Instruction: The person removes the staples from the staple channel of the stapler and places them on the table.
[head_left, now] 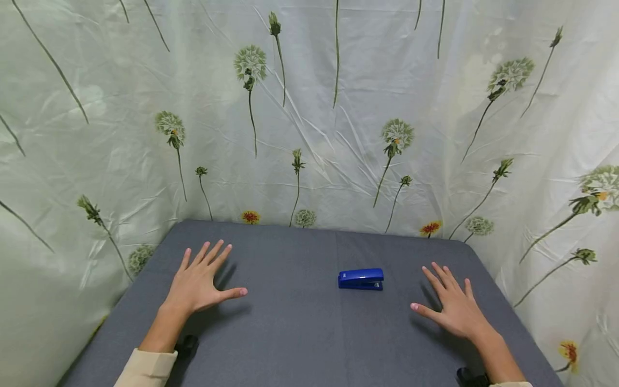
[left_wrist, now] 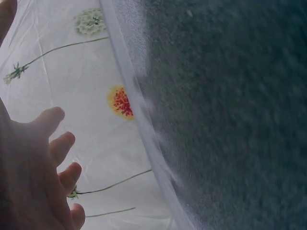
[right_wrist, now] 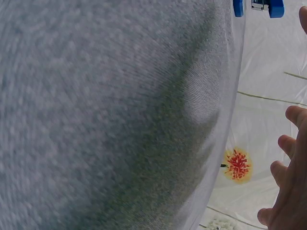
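Note:
A blue stapler [head_left: 360, 279] lies on the grey table, right of the middle, its mouth toward the right. Off to its left my left hand [head_left: 197, 284] hovers palm down with fingers spread, holding nothing. My right hand [head_left: 453, 309] is nearer the stapler, on its right side, also spread and holding nothing. Shadows of both hands fall on the cloth. In the right wrist view the stapler [right_wrist: 275, 7] shows only partly, at the top edge. The left wrist view has just the spread fingers [left_wrist: 61, 148] beside the table.
Grey cloth covers the table [head_left: 290, 333], which has rounded far corners. A pale curtain [head_left: 319, 134] printed with dandelions and orange flowers hangs behind it and along both sides. A dark strap [head_left: 187, 346] sits at my left wrist, another [head_left: 471, 377] at my right.

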A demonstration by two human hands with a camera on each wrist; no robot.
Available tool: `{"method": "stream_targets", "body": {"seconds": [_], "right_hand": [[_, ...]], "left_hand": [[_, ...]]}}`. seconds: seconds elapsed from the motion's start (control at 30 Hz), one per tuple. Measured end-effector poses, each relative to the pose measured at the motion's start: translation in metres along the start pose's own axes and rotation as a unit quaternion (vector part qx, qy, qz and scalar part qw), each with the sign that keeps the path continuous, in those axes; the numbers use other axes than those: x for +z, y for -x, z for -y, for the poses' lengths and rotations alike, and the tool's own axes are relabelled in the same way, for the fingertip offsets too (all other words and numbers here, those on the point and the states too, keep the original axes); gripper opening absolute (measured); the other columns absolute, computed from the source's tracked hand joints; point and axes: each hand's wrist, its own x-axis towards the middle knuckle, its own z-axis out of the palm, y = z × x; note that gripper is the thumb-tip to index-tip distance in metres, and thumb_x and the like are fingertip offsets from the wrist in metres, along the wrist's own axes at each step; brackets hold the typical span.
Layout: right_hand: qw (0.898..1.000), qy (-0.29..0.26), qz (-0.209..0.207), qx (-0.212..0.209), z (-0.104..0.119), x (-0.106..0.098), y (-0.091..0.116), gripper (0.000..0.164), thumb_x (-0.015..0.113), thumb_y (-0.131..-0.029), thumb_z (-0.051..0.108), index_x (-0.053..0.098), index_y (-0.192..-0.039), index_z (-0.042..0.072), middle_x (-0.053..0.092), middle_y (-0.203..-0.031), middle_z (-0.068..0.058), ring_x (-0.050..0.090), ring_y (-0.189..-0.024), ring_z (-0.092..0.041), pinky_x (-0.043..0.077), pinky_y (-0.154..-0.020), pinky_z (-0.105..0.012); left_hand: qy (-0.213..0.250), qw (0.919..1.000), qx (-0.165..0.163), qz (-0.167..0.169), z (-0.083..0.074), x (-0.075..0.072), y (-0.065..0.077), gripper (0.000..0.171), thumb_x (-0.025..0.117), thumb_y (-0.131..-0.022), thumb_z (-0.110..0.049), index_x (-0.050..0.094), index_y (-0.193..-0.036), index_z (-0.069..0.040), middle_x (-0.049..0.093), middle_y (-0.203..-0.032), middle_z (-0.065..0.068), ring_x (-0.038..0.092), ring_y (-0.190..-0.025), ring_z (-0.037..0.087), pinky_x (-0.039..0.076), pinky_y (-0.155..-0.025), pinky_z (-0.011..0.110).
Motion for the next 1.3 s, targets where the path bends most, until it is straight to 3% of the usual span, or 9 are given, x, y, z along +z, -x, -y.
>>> {"method": "stream_targets", "body": {"seconds": [0.63, 0.93, 1.1, 1.3], "right_hand": [[1.000, -0.014, -0.008, -0.002, 0.002, -0.001, -0.002, 0.099, 0.067, -0.090, 0.065, 0.027, -0.164, 0.015, 0.021, -0.169, -0.021, 0.019, -0.153, -0.051, 0.008, -0.113, -0.081], [1.000, -0.023, -0.009, -0.007, 0.013, 0.005, -0.013, 0.098, 0.067, -0.090, 0.065, 0.028, -0.164, 0.014, 0.025, -0.168, -0.021, 0.023, -0.152, -0.051, 0.011, -0.114, -0.080], [0.999, -0.033, -0.019, -0.017, 0.023, 0.009, -0.021, 0.096, 0.068, -0.090, 0.065, 0.033, -0.162, 0.012, 0.029, -0.166, -0.021, 0.025, -0.151, -0.051, 0.014, -0.114, -0.079], [0.998, -0.041, -0.027, -0.034, 0.035, 0.019, -0.033, 0.095, 0.068, -0.089, 0.066, 0.037, -0.160, 0.012, 0.036, -0.163, -0.020, 0.032, -0.149, -0.046, 0.016, -0.116, -0.076]], "left_hand": [[0.002, 0.9999, 0.006, -0.015, -0.007, 0.007, -0.003, 0.127, 0.062, -0.068, -0.094, 0.030, -0.164, -0.018, 0.028, -0.170, 0.012, 0.026, -0.155, 0.041, 0.010, -0.126, 0.063], [0.019, 0.9995, 0.018, -0.019, -0.016, 0.011, -0.012, 0.124, 0.063, -0.070, -0.091, 0.032, -0.164, -0.018, 0.029, -0.169, 0.012, 0.029, -0.155, 0.040, 0.015, -0.126, 0.061], [0.046, 0.9981, 0.030, -0.028, -0.026, 0.015, -0.020, 0.122, 0.065, -0.071, -0.090, 0.029, -0.164, -0.019, 0.029, -0.170, 0.011, 0.031, -0.154, 0.040, 0.017, -0.126, 0.060], [0.076, 0.9946, 0.053, -0.047, -0.049, 0.019, -0.034, 0.119, 0.069, -0.071, -0.087, 0.035, -0.163, -0.019, 0.034, -0.167, 0.012, 0.038, -0.150, 0.041, 0.022, -0.125, 0.060]]}}
